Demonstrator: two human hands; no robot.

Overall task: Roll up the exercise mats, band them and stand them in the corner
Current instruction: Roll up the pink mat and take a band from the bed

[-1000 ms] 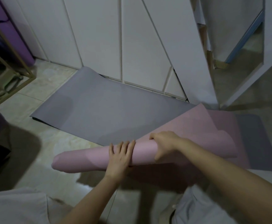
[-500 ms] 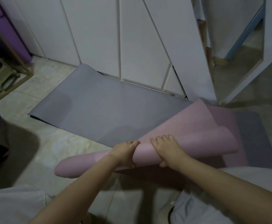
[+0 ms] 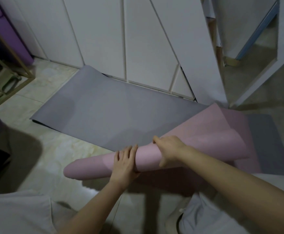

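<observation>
A pink exercise mat [image 3: 197,141] lies partly rolled in front of me, the roll tight at its left end and loose and wide at its right. My left hand [image 3: 125,162] rests on top of the roll near its middle with the fingers laid over it. My right hand [image 3: 169,148] grips the roll just to the right, fingers curled over the top and thumb underneath. A grey mat [image 3: 107,115] lies flat on the floor beyond, its far edge against the cabinet doors. The pink mat's unrolled part overlaps the grey mat's right end.
White cabinet doors [image 3: 104,39] stand along the far side. A rolled purple mat [image 3: 11,34] leans in the left corner beside a gold metal rack [image 3: 8,68]. A white frame [image 3: 264,70] stands at the right. My knees are at the bottom edge on pale floor tiles [image 3: 56,149].
My left hand went from flat on the roll to a curled grip and is now laid over it again. The roll has turned and shifted slightly toward the grey mat.
</observation>
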